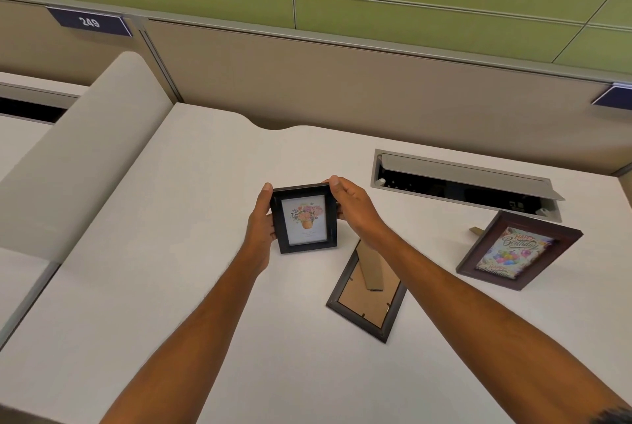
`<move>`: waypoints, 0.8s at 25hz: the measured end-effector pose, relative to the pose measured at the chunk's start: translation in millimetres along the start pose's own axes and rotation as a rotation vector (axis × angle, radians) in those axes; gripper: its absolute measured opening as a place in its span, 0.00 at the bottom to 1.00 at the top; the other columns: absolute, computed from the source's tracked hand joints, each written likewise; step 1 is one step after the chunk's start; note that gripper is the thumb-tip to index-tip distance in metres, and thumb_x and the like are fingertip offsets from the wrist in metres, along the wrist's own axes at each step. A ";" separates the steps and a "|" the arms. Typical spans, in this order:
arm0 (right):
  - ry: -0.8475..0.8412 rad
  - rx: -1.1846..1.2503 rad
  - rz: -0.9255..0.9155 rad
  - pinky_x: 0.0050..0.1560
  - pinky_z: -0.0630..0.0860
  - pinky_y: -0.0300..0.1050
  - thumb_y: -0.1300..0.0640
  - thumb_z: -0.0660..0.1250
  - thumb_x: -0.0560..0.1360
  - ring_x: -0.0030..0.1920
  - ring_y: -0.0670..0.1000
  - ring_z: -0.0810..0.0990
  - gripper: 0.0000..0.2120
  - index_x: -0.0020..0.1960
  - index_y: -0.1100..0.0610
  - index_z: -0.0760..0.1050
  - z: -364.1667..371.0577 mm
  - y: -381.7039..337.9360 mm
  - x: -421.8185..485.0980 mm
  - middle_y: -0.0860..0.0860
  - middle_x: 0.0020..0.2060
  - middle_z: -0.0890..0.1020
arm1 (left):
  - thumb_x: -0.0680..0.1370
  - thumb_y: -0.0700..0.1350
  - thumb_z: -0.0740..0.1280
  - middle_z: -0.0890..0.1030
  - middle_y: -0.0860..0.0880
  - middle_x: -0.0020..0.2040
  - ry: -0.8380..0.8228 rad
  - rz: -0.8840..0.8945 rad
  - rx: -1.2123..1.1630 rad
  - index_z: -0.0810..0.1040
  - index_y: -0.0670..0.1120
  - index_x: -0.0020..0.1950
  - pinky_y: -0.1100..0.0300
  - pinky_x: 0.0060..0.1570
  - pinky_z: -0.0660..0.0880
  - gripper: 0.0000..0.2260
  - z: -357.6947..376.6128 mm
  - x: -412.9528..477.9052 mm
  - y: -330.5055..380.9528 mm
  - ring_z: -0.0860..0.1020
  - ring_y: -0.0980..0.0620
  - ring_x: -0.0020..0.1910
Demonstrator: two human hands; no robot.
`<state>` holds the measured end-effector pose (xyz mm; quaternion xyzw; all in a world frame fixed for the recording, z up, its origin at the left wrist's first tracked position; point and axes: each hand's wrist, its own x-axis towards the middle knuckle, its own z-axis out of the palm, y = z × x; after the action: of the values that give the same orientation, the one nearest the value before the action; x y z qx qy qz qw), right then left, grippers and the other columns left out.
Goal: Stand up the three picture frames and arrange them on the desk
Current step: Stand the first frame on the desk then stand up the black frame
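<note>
A small black frame with a flower picture (304,220) is upright in the middle of the white desk (171,287), picture facing me. My left hand (261,222) grips its left edge and my right hand (352,208) grips its top right corner. Whether its bottom edge touches the desk I cannot tell. A dark frame (367,297) lies face down just to the right, its cardboard back and folded stand showing, partly under my right forearm. At the right a brown frame with a "Happy Birthday" card (516,252) stands tilted back on its stand.
An open cable hatch (468,181) with a raised lid sits in the desk behind the brown frame. A beige partition wall (342,88) closes the back. A low padded divider (89,150) bounds the desk on the left.
</note>
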<state>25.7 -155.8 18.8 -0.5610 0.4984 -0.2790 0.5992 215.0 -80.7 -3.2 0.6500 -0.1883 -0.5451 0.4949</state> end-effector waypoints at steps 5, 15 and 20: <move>-0.002 -0.007 0.049 0.51 0.83 0.36 0.39 0.58 0.87 0.54 0.42 0.87 0.16 0.59 0.45 0.82 2.2 3.0 -2.5 0.42 0.52 0.89 | 0.76 0.78 0.58 0.90 0.61 0.55 -0.027 0.021 0.005 0.83 0.63 0.65 0.50 0.54 0.81 0.28 -5.6 2.2 -6.8 0.85 0.49 0.62; -0.042 -0.014 0.116 0.71 0.78 0.54 0.36 0.54 0.87 0.70 0.56 0.80 0.26 0.73 0.51 0.75 -5.4 16.9 -13.3 0.53 0.68 0.83 | 0.71 0.81 0.57 0.84 0.48 0.70 -0.053 0.036 0.031 0.76 0.56 0.76 0.45 0.69 0.77 0.42 -10.1 -8.7 -7.8 0.82 0.43 0.67; 0.038 -0.040 0.085 0.78 0.71 0.59 0.33 0.56 0.85 0.75 0.55 0.76 0.29 0.78 0.50 0.70 -20.7 20.5 -30.6 0.52 0.73 0.79 | 0.84 0.70 0.57 0.84 0.47 0.64 0.258 0.037 -0.022 0.77 0.49 0.73 0.43 0.68 0.76 0.30 -21.4 -18.1 -21.5 0.82 0.45 0.64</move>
<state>-8.4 -132.3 10.6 -0.5457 0.5387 -0.2539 0.5895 221.7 -47.6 -13.8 0.7057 -0.1290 -0.4500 0.5318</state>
